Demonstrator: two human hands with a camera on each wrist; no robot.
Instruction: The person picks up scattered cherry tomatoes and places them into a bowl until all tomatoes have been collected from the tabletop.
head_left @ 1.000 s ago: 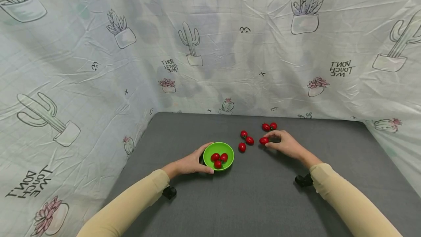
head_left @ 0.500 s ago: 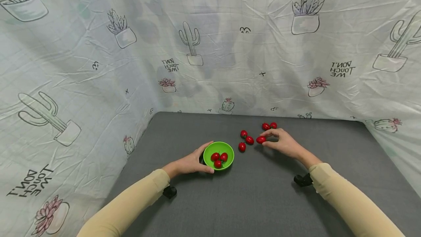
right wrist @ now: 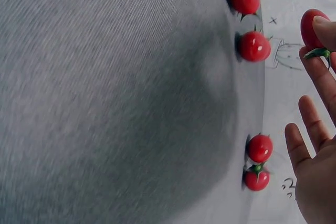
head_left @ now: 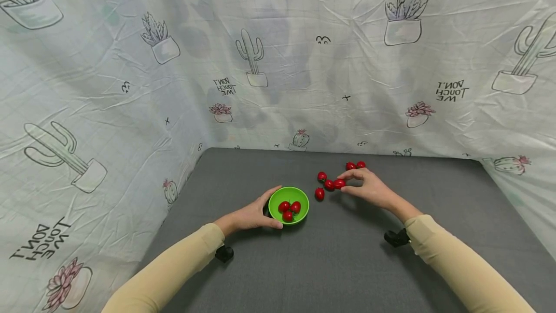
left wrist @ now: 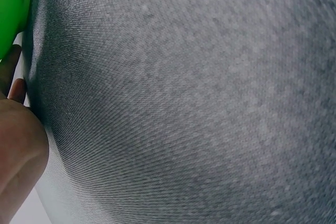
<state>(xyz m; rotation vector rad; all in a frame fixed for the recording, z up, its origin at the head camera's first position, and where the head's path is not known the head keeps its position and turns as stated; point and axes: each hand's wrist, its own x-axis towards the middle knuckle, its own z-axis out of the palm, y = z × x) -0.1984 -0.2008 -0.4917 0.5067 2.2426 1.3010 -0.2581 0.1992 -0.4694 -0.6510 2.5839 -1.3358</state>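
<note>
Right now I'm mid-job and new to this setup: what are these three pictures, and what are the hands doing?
There is no machine: a person works with two bare hands. The wide picture comes from a head camera; the two close-ups come from cameras on each wrist. On the grey table stands a green bowl with three cherry tomatoes in it. The left hand grips the bowl's rim. The right hand pinches one tomato in its fingertips, lifted off the table. Several loose tomatoes lie nearby. Cactus-print cloth surrounds the table.
</note>
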